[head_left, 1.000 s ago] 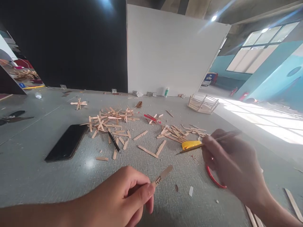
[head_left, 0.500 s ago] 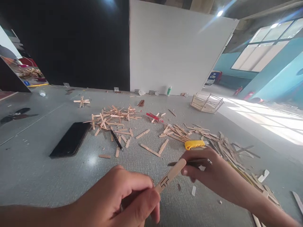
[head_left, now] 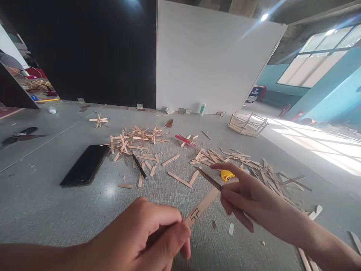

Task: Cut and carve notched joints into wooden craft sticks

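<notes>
My left hand (head_left: 158, 229) is closed, pinching a popsicle stick (head_left: 207, 201) between thumb and fingers. A dark T-shaped outline is marked on the stick near my thumb. To its right, my right hand (head_left: 245, 192) grips a slim, pointed metal blade (head_left: 210, 178) between thumb and fingers, with the index finger stretched out above it. The blade's tip points up and left, apart from the stick; its rear end is hidden in the hand. Behind this hand lies a yellow-handled cutter (head_left: 226, 175), partly covered by the fingers.
Loose popsicle sticks (head_left: 145, 137) lie heaped across the grey table (head_left: 93, 218), with more at right. At left are a black phone (head_left: 84, 165) and a black pen (head_left: 139, 166). A stick frame (head_left: 248, 126) stands back right, near a glue bottle (head_left: 202, 109).
My right hand has turned and opened its index finger outward, swinging the blade's tip up and away from the stick. My left hand holds the stick in nearly the same place.
</notes>
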Available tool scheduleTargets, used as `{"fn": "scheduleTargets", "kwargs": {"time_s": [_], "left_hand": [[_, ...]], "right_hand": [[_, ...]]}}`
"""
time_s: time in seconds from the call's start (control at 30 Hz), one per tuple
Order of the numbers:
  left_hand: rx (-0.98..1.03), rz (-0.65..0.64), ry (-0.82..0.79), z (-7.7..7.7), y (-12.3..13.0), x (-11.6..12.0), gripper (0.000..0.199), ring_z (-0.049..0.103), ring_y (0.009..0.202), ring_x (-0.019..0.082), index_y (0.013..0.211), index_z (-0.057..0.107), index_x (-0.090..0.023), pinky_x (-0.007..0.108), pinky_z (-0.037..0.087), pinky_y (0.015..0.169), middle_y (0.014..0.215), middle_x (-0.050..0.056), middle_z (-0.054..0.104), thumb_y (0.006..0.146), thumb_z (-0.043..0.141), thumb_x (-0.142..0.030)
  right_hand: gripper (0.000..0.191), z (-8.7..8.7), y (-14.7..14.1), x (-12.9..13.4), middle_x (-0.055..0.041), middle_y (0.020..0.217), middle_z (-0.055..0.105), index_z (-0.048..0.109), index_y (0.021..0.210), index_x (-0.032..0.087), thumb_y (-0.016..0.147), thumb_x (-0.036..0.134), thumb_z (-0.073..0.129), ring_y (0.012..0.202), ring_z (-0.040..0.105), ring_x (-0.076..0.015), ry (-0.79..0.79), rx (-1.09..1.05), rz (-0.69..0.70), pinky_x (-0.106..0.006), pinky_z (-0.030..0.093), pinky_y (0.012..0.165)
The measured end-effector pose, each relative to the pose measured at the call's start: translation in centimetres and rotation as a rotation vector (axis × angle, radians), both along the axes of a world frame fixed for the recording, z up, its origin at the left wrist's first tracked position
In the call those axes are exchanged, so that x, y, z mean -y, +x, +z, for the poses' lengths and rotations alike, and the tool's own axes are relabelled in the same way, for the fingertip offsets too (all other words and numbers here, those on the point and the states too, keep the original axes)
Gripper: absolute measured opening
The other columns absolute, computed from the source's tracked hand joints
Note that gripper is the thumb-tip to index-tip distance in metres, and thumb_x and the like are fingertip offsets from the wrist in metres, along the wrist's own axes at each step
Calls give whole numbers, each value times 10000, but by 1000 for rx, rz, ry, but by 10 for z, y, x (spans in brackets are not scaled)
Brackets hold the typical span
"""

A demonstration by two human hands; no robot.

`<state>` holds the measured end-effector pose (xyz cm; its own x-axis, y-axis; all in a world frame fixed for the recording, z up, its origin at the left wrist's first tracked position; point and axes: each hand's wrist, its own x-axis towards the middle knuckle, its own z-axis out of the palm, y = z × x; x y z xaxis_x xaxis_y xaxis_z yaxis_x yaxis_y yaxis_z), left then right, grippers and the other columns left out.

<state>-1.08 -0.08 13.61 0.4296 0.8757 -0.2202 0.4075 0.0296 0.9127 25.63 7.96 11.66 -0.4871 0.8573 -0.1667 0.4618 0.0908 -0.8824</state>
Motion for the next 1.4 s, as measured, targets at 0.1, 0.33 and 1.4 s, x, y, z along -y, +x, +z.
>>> {"fn": "scheduleTargets", "kwargs": {"time_s": [0.1,0.33,1.4], "left_hand": [[-90,3,-131,-13,2,-7,428,369,452,111,873,549,-226,210,301,455,509,-68,436,1012,314,-557],[-212,-44,-122,-58,3,-27,262,421,500,97,792,500,-219,181,320,471,578,-63,497,1009,361,-271],[-123,17,-119,-86,-7,-42,451,382,338,41,750,462,-197,114,261,322,529,-57,507,1076,311,-471]], "right_hand": [[389,3,-3,10,90,521,475,583,1330,215,1033,435,462,401,415,-102,409,200,-138,-217,323,398],[301,-14,-15,35,-10,803,773,696,1237,271,1023,251,485,622,706,-129,835,347,2,-207,543,589],[451,-110,-33,49,14,657,600,558,1460,136,1054,130,362,485,558,-92,863,391,152,-193,433,490]]}}
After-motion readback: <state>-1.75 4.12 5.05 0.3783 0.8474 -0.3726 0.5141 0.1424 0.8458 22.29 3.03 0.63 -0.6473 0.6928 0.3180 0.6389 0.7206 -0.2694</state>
